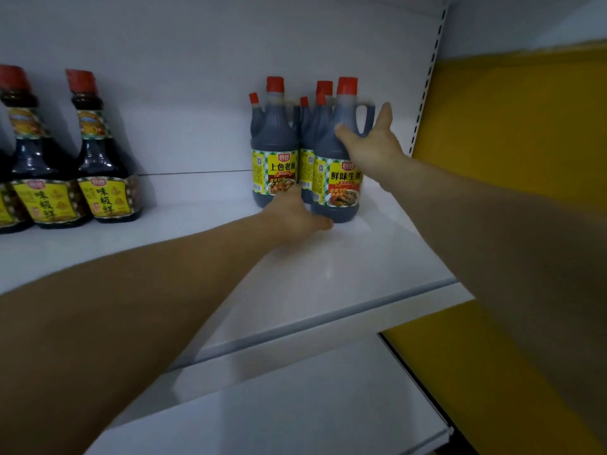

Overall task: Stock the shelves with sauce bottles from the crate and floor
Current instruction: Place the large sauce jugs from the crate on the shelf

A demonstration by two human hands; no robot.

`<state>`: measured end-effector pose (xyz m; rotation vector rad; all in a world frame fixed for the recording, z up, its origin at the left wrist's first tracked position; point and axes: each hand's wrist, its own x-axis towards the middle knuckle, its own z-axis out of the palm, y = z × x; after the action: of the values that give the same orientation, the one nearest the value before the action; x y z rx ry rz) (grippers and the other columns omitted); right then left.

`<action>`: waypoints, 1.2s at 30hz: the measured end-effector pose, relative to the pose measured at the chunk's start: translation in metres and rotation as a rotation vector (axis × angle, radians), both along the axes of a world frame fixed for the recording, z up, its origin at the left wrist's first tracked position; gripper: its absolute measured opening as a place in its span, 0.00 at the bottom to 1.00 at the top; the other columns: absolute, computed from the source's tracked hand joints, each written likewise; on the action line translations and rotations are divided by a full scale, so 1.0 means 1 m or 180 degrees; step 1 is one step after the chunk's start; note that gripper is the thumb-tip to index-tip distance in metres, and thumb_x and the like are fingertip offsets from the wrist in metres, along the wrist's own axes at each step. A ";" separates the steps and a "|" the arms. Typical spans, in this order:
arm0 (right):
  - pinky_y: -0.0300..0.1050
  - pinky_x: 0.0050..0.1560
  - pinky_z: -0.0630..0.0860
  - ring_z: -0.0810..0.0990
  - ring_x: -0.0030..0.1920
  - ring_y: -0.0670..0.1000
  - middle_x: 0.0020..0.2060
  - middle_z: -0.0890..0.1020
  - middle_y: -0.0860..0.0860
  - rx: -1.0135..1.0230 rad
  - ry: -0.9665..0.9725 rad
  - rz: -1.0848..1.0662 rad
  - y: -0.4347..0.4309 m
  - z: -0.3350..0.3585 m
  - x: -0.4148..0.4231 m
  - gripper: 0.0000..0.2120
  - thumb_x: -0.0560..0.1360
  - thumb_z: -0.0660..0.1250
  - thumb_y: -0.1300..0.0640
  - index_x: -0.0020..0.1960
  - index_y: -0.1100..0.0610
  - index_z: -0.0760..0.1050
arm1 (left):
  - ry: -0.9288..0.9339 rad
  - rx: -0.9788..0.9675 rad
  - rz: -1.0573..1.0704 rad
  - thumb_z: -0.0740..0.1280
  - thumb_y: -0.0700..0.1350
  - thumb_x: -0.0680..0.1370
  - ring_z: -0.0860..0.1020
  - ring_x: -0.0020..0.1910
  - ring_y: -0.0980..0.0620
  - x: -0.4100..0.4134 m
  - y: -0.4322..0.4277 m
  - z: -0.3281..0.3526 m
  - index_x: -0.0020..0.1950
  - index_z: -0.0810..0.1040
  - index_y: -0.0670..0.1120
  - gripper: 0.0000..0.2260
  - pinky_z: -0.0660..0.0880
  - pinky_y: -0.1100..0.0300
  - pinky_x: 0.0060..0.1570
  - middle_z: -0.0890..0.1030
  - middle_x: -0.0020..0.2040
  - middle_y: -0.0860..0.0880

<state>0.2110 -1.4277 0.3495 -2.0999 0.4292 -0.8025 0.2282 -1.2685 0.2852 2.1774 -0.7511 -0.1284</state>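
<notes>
Several dark sauce jugs with red caps and yellow labels stand in a tight group on the white shelf (377, 257). The front right jug (335, 165) has a handle on its right side. My right hand (371, 142) rests on that jug's shoulder with thumb and fingers spread. My left hand (295, 215) lies low at the jug's base, fingers against its bottom left and in front of the neighbouring jug (272, 149). Both jugs stand upright on the shelf.
Slimmer dark bottles (105, 159) with red caps stand at the shelf's left. A lower white shelf (295, 405) sits below. The slotted upright (427, 77) and a yellow wall (509, 142) bound the right side.
</notes>
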 end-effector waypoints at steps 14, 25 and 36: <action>0.53 0.62 0.75 0.75 0.63 0.57 0.72 0.67 0.58 0.0048 0.0030 0.0483 -0.014 -0.005 0.005 0.39 0.81 0.58 0.47 0.78 0.50 0.32 | 0.0294 -0.0750 -0.0123 0.74 0.49 0.72 0.66 0.69 0.49 0.039 -0.066 -0.007 0.77 0.45 0.47 0.46 0.62 0.58 0.64 0.65 0.72 0.48; 0.42 0.60 0.64 0.64 0.73 0.57 0.76 0.62 0.55 -0.0733 0.1036 0.0163 0.039 0.003 -0.112 0.31 0.82 0.53 0.41 0.79 0.51 0.48 | -0.0175 0.0507 -0.0510 0.68 0.50 0.77 0.61 0.74 0.47 -0.056 0.026 0.034 0.78 0.49 0.49 0.36 0.61 0.59 0.66 0.60 0.76 0.49; 0.52 0.73 0.58 0.56 0.77 0.58 0.78 0.54 0.53 -0.1201 0.2116 -0.0582 0.098 0.013 -0.358 0.36 0.79 0.53 0.35 0.80 0.53 0.49 | -0.0782 0.1456 -0.1373 0.65 0.56 0.77 0.57 0.75 0.47 -0.262 0.088 0.046 0.79 0.48 0.49 0.37 0.58 0.54 0.72 0.55 0.78 0.47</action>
<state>-0.1473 -1.3298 0.3621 -2.6965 0.8859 -0.2668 -0.0337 -1.1801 0.3309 2.4477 -1.4452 -0.2784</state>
